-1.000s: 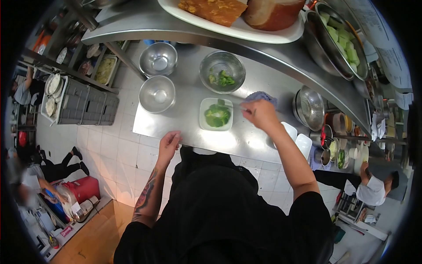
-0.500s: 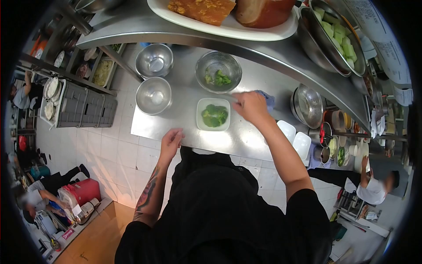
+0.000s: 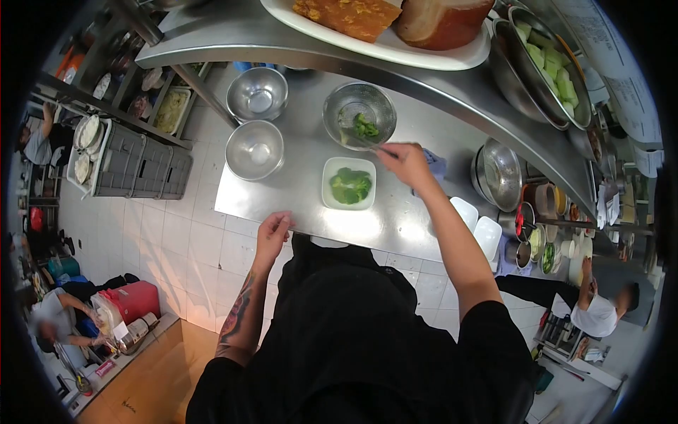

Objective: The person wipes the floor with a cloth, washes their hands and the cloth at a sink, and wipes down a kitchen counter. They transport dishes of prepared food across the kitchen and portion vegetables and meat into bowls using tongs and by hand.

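Note:
My right hand (image 3: 405, 164) is closed around a slim metal utensil (image 3: 369, 146), which reaches over the near rim of the perforated metal bowl (image 3: 381, 99). A few pieces of broccoli (image 3: 366, 126) lie inside that bowl. Nearer to me stands a white square bowl (image 3: 371, 168), and more broccoli (image 3: 350, 185) sits in it. My left hand (image 3: 274, 233) hangs at the table's front edge with loosely curled fingers and holds nothing I can see.
Two metal bowls (image 3: 258, 95) (image 3: 239, 150) stand on the steel table (image 3: 304, 201) at left. White dishes (image 3: 487, 237), a blue cloth (image 3: 434, 168) and nested metal bowls (image 3: 498, 173) are at right. A shelf (image 3: 339, 62) overhangs the back. Other people (image 3: 600, 311) are at both sides.
My right hand has turned towards the perforated bowl, and the utensil now reaches into it. Fewer broccoli pieces show in that bowl. The view has shifted slightly; my left hand stays at the table edge.

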A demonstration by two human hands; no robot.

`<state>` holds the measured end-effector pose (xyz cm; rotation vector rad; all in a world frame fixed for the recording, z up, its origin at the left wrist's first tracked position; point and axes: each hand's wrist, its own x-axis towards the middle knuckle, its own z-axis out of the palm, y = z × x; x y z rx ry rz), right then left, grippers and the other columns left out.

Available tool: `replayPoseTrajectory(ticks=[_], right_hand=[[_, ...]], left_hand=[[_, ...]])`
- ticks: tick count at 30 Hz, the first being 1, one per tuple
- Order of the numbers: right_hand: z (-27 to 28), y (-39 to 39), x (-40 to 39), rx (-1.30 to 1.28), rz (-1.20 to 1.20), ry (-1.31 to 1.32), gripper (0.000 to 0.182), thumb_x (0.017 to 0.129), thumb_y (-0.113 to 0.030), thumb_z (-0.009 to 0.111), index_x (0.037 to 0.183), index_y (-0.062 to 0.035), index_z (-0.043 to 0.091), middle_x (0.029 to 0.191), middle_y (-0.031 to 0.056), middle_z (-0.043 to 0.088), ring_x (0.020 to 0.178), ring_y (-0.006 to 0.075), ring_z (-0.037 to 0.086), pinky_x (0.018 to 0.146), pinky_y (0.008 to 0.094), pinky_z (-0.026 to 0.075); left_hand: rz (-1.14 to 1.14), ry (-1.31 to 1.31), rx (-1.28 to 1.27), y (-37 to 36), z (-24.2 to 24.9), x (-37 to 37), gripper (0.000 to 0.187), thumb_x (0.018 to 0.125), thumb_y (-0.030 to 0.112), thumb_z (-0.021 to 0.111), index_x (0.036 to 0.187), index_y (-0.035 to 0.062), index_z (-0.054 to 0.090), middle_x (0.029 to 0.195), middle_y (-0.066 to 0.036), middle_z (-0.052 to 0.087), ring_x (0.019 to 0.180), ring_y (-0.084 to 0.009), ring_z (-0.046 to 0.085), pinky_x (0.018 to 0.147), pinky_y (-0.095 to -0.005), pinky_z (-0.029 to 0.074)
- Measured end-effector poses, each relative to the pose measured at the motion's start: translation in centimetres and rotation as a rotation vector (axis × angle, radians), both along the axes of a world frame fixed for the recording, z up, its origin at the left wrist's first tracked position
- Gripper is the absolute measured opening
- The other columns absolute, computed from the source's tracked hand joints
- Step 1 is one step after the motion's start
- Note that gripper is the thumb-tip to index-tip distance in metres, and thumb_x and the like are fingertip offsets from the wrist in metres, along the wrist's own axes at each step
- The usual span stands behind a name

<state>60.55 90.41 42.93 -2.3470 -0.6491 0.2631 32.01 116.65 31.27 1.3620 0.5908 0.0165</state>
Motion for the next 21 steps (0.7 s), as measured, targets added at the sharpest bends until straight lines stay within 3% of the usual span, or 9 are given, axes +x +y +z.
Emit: replayPoseTrajectory(ticks=[3,5,16,19,21], right_hand=[[1.6,-2.4,-3.3,-0.024,0.109,0.055,0.023,0.085,-0.023,0.07,0.101,-0.0069,0.076,0.087,0.0159,0.071,0.07,0.0315,0.069,0.066,0.0379,0.055],[0.2,-3.8,-4.8,0.108,0.252,-0.156,0.019,0.086,-0.018,0.069,0.101,-0.0071,0.075,0.082,0.0135,0.071,0.063,0.0307,0.066,0.059,0.0375,0.053],[-0.8,-4.3,-7.0,-0.116,0.447,-0.301,0.02,0.085,-0.018,0.069,0.102,-0.0079,0.071,0.083,0.0089,0.07,0.069,0.0293,0.067,0.058,0.0404,0.052],[1.7,-4.0,-6.0,-0.11,0.313,-0.212,0.021,0.084,-0.019,0.07,0.103,-0.0094,0.072,0.087,0.0093,0.071,0.073,0.0289,0.068,0.061,0.0397,0.054],[2.6,-3.1,-3.3,-0.184,0.033,-0.124,0.024,0.084,-0.023,0.07,0.104,-0.011,0.074,0.094,0.0113,0.072,0.081,0.0297,0.069,0.07,0.0413,0.055]], left_hand=[[0.012,0.032,0.012,0.0,0.1,0.1,0.026,0.099,0.019,0.059,0.119,0.0029,0.063,0.09,-0.004,0.069,0.063,-0.0053,0.05,0.057,-0.0211,0.043],[0.007,0.016,0.004,0.0,-0.3,0.1,0.026,0.099,0.019,0.059,0.119,0.0025,0.063,0.09,-0.006,0.069,0.063,-0.0055,0.05,0.056,-0.0214,0.043],[-0.047,0.001,0.041,-0.6,0.2,1.8,0.027,0.099,0.019,0.059,0.119,0.0016,0.063,0.091,-0.007,0.069,0.063,-0.0058,0.052,0.056,-0.0216,0.044],[-0.034,0.025,0.039,-0.5,0.2,1.4,0.027,0.099,0.019,0.058,0.119,0.0015,0.063,0.091,-0.006,0.069,0.063,-0.0058,0.051,0.056,-0.0217,0.044],[-0.024,0.035,0.029,-0.6,0.2,1.2,0.027,0.099,0.019,0.058,0.119,0.0014,0.063,0.09,-0.005,0.069,0.063,-0.0058,0.051,0.056,-0.0217,0.044]])
